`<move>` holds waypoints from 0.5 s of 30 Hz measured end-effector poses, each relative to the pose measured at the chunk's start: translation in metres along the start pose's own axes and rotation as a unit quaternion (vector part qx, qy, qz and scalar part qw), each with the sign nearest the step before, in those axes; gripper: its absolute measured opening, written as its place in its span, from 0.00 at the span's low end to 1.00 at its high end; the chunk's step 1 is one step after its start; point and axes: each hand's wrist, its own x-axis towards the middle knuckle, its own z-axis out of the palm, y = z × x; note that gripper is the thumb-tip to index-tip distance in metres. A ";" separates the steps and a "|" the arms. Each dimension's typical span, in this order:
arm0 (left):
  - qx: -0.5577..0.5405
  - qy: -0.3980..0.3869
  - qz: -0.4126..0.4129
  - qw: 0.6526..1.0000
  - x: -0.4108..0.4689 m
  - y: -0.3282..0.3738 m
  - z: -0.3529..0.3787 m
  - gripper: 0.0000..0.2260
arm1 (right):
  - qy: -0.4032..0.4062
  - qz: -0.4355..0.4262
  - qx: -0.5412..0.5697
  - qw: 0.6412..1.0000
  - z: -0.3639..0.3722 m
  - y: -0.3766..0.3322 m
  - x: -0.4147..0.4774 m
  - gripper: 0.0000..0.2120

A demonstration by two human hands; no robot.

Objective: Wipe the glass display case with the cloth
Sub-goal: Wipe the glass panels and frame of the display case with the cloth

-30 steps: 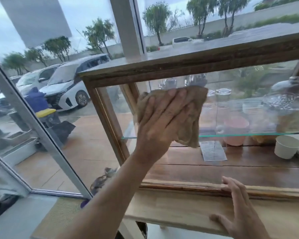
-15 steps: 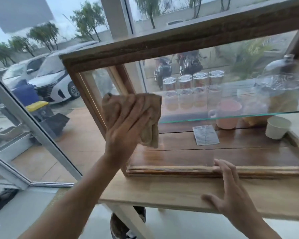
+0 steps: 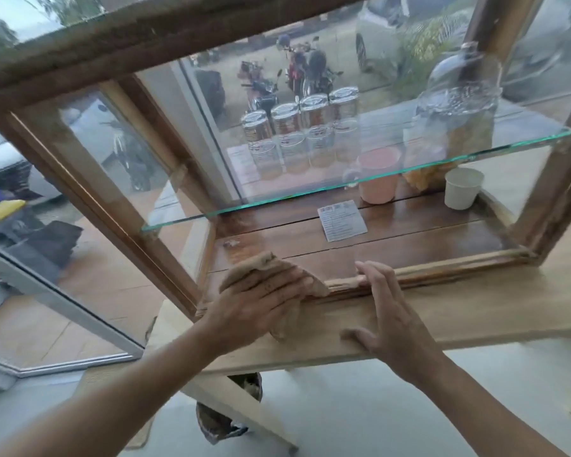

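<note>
A wooden-framed glass display case stands on a pale wooden table. My left hand presses a brown cloth flat against the bottom left corner of the front glass, down at the lower frame rail. Part of the cloth hangs over the table top. My right hand rests open on the table, with its fingertips touching the lower frame rail just to the right of the cloth.
Inside the case a glass shelf carries several jars and a domed glass container. Below sit a pink mug, a white cup and a paper card. A large window is at the left.
My left hand has slid the cloth down the glass from the upper left to the bottom left corner. The right hand has stayed on the table edge. My view has tilted downward.
</note>
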 end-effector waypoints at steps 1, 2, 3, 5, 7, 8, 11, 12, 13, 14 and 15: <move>-0.009 0.001 -0.003 1.000 0.009 0.011 0.007 0.16 | 0.001 -0.001 0.001 1.000 0.000 0.000 0.000 0.48; -0.013 -0.001 -0.002 1.000 0.020 0.019 0.012 0.16 | 0.000 -0.002 0.003 1.000 0.000 0.001 0.000 0.48; -0.011 -0.001 0.004 1.000 0.030 0.023 0.014 0.16 | -0.003 -0.003 0.004 1.000 0.000 0.001 0.000 0.49; 0.005 0.002 0.013 1.000 0.037 0.015 0.011 0.17 | -0.004 -0.004 0.002 1.000 0.000 0.002 0.000 0.49; 0.021 -0.005 -0.008 1.000 0.027 0.005 0.001 0.17 | -0.003 0.003 -0.003 1.000 0.000 0.002 0.000 0.50; 0.024 -0.001 -0.019 1.000 0.019 0.004 -0.002 0.16 | -0.002 0.005 -0.004 1.000 0.001 0.003 0.000 0.50; 0.003 0.002 -0.035 0.999 0.009 0.020 0.006 0.16 | -0.001 -0.002 -0.003 1.000 0.002 0.004 0.001 0.49; -0.007 -0.003 -0.032 0.999 0.014 0.027 0.012 0.17 | -0.002 -0.004 -0.001 1.000 0.002 0.005 0.001 0.49; -0.014 -0.004 -0.025 1.000 0.023 0.032 0.015 0.18 | -0.002 -0.004 0.001 1.000 0.002 0.005 0.001 0.50; -0.013 -0.002 -0.017 1.000 0.034 0.031 0.015 0.18 | -0.002 -0.003 0.002 1.000 0.002 0.005 0.002 0.50; -0.007 0.009 -0.014 1.000 0.043 0.026 0.012 0.18 | -0.002 -0.002 0.002 1.000 0.002 0.005 0.001 0.49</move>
